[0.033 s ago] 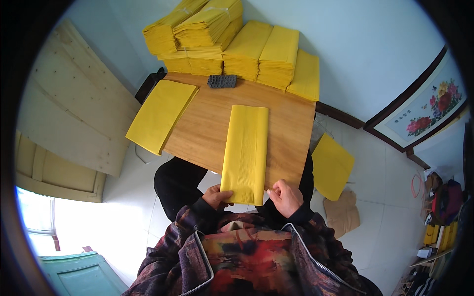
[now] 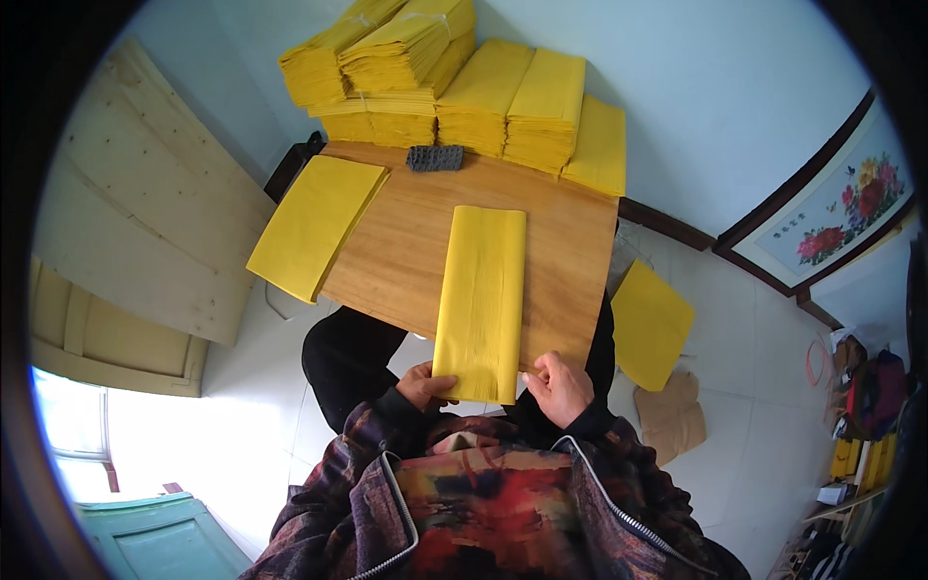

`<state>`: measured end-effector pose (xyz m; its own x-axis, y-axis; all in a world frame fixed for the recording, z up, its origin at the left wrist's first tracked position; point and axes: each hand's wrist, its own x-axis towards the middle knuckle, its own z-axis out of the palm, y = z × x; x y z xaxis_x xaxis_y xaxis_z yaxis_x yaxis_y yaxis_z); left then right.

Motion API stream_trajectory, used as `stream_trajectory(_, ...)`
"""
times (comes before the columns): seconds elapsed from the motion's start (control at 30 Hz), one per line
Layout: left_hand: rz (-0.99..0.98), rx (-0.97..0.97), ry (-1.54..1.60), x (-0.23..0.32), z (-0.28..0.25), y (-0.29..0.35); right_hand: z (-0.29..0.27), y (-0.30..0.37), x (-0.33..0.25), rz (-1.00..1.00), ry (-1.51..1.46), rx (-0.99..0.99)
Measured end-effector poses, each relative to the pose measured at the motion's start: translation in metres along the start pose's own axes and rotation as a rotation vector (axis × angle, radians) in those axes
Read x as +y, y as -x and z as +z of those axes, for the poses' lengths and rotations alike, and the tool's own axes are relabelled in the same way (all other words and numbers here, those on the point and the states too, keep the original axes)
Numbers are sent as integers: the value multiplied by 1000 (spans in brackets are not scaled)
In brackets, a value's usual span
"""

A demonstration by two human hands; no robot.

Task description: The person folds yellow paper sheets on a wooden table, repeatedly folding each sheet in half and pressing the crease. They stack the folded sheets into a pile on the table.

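Observation:
A long folded bundle of yellow paper (image 2: 480, 290) lies lengthwise on the wooden table (image 2: 406, 246), its near end jutting past the front edge. My left hand (image 2: 421, 386) grips the near left corner, thumb on top and fingers partly hidden underneath. Beside the near right corner is my right hand (image 2: 561, 389), closed with thumb and forefinger drawn together. Whether it pinches the paper's edge or something small, I cannot make out. A wider stack of yellow paper (image 2: 319, 222) rests at the table's left edge, apart from both hands.
Tall piles of yellow paper (image 2: 471, 92) line the table's back by the wall. A dark grey ribbed block (image 2: 435, 159) sits before them. More yellow paper (image 2: 652, 324) and brown paper (image 2: 670, 418) lie low on the right. Wooden boards (image 2: 145, 193) lean at left.

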<state>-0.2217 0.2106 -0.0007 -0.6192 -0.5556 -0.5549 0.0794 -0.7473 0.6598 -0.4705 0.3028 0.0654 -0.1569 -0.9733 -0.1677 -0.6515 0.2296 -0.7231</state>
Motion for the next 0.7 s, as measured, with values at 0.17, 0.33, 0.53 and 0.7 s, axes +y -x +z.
stream_trajectory(0.17, 9, -12, -81, -3, -1, -5, 21, 3, -1, -16, -237, -52)
stream_trajectory(0.33, 205, -62, -227, 12, 15, 2, 35, -13, 4, 150, -645, -80)
stream_trajectory(0.53, 430, -49, -402, 24, 50, 18, 16, -6, -5, -65, -805, -66)
stream_trajectory(0.7, 410, -74, -661, 61, 89, -4, -24, 7, -5, -58, -489, 173)
